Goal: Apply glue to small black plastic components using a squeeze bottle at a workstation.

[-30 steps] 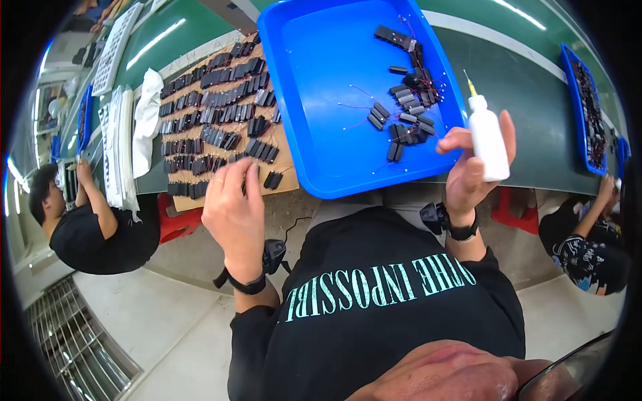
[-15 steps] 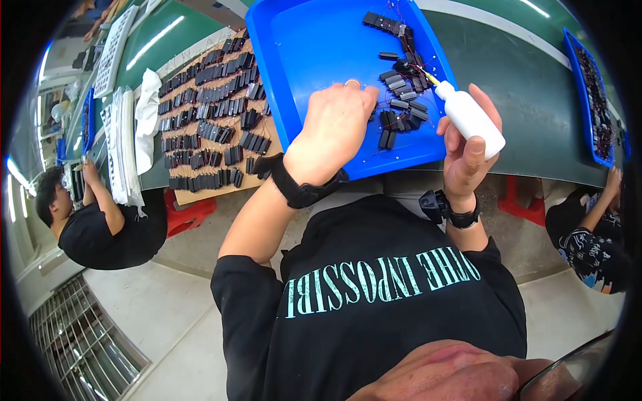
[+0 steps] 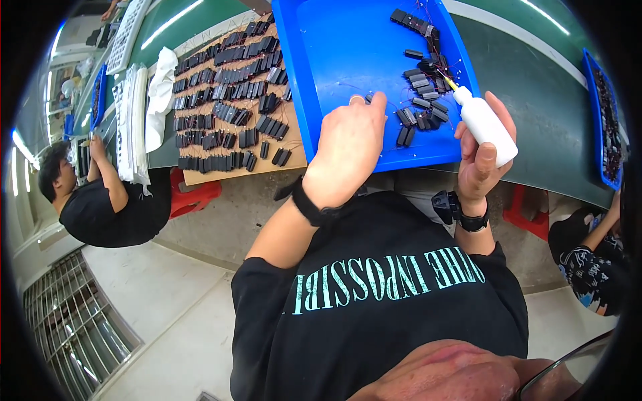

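My left hand (image 3: 353, 140) is over the near left part of a blue tray (image 3: 314, 40), fingers curled and pinched. A small black block (image 3: 369, 98) shows at its fingertips, with a thin wire beyond; the hand hides most of the grip. My right hand (image 3: 487, 157) wraps round a white squeeze bottle (image 3: 489, 128), tilted so its yellowish nozzle (image 3: 451, 83) points into the tray. Just left of the nozzle lie loose black wired blocks (image 3: 420, 83) in a heap on the tray's right side.
A brown board (image 3: 200, 175) left of the tray carries rows of similar black blocks (image 3: 231, 113). White plastic wrapping (image 3: 160, 100) lies beyond it. Another blue tray (image 3: 595, 100) stands far right. One person (image 3: 100, 200) sits at left, another (image 3: 592, 254) at right.
The whole view has shifted, so the tray and board appear farther right. My left hand has turned slightly, and the block at its fingertips shows more ahead. The bottle stays in my right hand.
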Action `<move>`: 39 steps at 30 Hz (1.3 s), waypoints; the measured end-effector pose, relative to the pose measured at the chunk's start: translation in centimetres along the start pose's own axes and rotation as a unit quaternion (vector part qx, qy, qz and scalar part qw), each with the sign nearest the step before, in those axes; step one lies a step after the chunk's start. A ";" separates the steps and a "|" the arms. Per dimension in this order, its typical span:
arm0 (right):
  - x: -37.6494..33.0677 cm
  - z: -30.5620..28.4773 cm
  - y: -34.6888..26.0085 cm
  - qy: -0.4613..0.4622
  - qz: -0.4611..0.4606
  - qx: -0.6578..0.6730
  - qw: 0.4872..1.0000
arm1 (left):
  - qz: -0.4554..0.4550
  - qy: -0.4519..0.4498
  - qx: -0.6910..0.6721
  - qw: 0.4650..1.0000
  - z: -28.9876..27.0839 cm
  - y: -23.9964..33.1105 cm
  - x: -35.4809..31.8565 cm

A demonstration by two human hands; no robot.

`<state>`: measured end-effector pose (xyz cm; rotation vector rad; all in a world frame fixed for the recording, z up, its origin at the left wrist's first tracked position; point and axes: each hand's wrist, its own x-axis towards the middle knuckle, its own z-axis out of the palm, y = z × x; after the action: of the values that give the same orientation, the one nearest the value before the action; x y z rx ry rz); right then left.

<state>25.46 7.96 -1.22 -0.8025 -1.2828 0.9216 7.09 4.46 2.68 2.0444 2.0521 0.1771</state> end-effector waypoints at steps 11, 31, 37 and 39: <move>-0.2 -0.7 0.0 0.002 0.008 -0.006 1.000 | -0.096 -0.015 0.020 0.995 -1.3 0.7 -1.2; -1.0 -0.9 -0.2 -0.015 0.012 0.050 0.999 | 0.009 0.077 0.028 0.997 2.1 -2.0 -0.4; -0.4 0.3 -0.7 -0.001 0.010 0.000 1.000 | 0.001 0.104 -0.015 0.994 0.3 -1.7 -0.5; -0.5 0.1 -0.6 -0.001 0.009 0.000 1.000 | -0.023 0.061 0.028 0.997 0.0 -1.0 -0.7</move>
<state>25.38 7.28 -0.84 -0.8144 -1.2790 0.9357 6.16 3.78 2.48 2.0646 2.1981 0.2454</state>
